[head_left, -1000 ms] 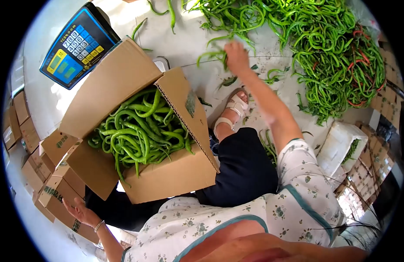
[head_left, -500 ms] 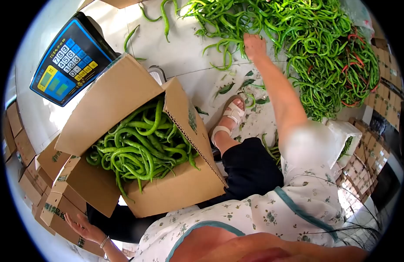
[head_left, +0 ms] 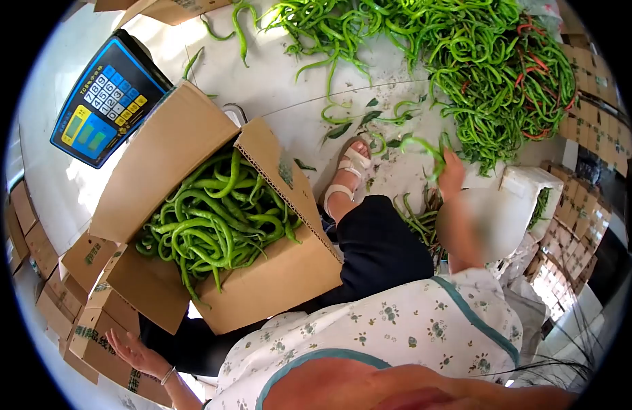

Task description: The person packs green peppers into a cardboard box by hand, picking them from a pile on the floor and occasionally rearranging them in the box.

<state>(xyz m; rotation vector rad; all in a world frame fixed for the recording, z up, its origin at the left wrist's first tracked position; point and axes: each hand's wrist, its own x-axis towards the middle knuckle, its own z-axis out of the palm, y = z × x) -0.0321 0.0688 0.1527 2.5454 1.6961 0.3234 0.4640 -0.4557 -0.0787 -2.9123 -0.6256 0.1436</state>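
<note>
Half a second ago the right hand point(head_left: 452, 174) was at the edge of the pepper heap point(head_left: 476, 75); now it is drawn back nearer the body, with the heap beyond it. Its fingers close on a small bunch of green peppers point(head_left: 425, 145), too blurred to count. The left hand point(head_left: 139, 355) keeps much the same place, palm up, fingers spread and holding nothing; whether it touches the stacked cartons point(head_left: 97, 335) just beside it, I cannot tell. Between the hands stands the open box point(head_left: 288, 280), its packed peppers point(head_left: 213, 219) looking unchanged. The white foam box point(head_left: 517, 183) is near the right hand, on its outer side.
</note>
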